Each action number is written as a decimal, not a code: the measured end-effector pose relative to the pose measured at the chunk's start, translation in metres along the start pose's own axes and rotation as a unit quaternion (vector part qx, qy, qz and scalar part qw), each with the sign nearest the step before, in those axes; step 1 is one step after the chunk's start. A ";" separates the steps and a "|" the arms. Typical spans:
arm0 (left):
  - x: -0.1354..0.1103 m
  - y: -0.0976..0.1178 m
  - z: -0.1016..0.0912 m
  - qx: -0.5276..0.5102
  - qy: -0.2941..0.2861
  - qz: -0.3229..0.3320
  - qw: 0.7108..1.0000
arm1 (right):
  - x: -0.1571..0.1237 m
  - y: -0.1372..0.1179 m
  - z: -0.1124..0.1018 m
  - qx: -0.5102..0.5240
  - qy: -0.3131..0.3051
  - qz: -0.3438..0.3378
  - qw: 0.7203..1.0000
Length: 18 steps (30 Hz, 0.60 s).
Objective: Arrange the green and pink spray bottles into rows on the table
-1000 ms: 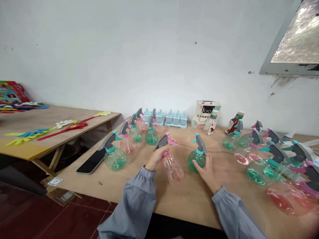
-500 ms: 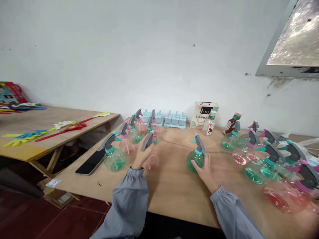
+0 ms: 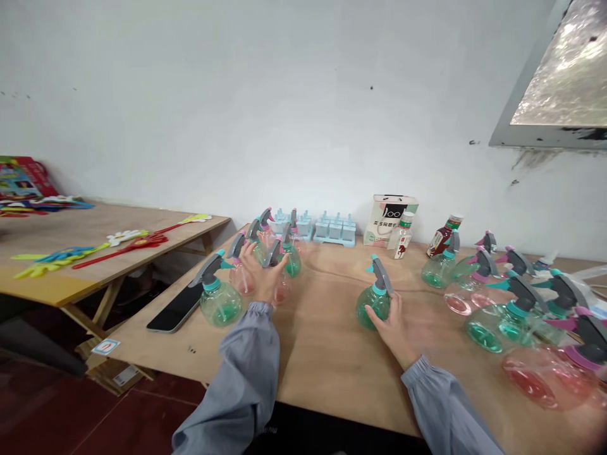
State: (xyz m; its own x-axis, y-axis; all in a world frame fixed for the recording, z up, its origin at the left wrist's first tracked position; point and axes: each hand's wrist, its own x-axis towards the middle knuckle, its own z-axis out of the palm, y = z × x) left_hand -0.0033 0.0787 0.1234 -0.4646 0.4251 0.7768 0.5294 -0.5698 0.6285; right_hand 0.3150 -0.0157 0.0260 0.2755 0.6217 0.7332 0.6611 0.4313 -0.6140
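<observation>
My right hand (image 3: 392, 325) is wrapped round the side of a green spray bottle (image 3: 367, 303) with a grey trigger and teal nozzle, which stands upright on the table. My left hand (image 3: 263, 273) has its fingers spread about the grey head of a pink spray bottle (image 3: 282, 292); the palm hides part of that bottle. Close to the left wrist stands another green spray bottle (image 3: 220, 304). Just behind are more pink and green bottles, among them a pink one (image 3: 241, 279) and a green one (image 3: 293, 260).
Several spray bottles crowd the right side, a pink one (image 3: 545, 376) nearest. A phone (image 3: 175, 309) lies at the left edge. Along the wall are pale blue ice-pop moulds (image 3: 335, 230), a paper box (image 3: 379, 230) and two drink bottles. Another table (image 3: 42, 281) bears colourful hand-shaped toys.
My left hand has moved back and left with the pink spray bottle, towards the other bottles, and its fingers have spread. My right hand stays on the green bottle.
</observation>
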 end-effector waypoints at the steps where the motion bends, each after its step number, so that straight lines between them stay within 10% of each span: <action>1: -0.001 -0.001 -0.001 0.006 0.017 0.015 1.000 | 0.000 0.000 0.001 0.001 0.003 0.003 1.000; 8: -0.019 0.018 -0.014 -0.029 0.090 0.060 0.994 | -0.008 0.000 0.005 0.048 -0.035 0.039 0.997; 11: -0.049 0.059 -0.003 -0.152 -0.135 0.039 0.978 | -0.015 -0.006 0.007 0.027 -0.049 -0.001 0.998; 14: -0.087 0.098 0.019 -0.227 -0.375 -0.050 0.898 | -0.024 -0.016 0.011 0.001 -0.073 -0.058 0.996; 18: -0.113 0.119 0.041 -0.292 -0.434 -0.209 0.826 | -0.036 -0.033 0.010 -0.015 -0.131 -0.108 0.985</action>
State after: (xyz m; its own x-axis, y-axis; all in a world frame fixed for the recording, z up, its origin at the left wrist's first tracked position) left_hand 0.1418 -0.0082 0.1121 0.2988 0.8706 0.3907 -0.0987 -0.3791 0.9201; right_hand 0.2759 -0.0456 0.0168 -0.0614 0.6666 0.7429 0.7063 0.5549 -0.4396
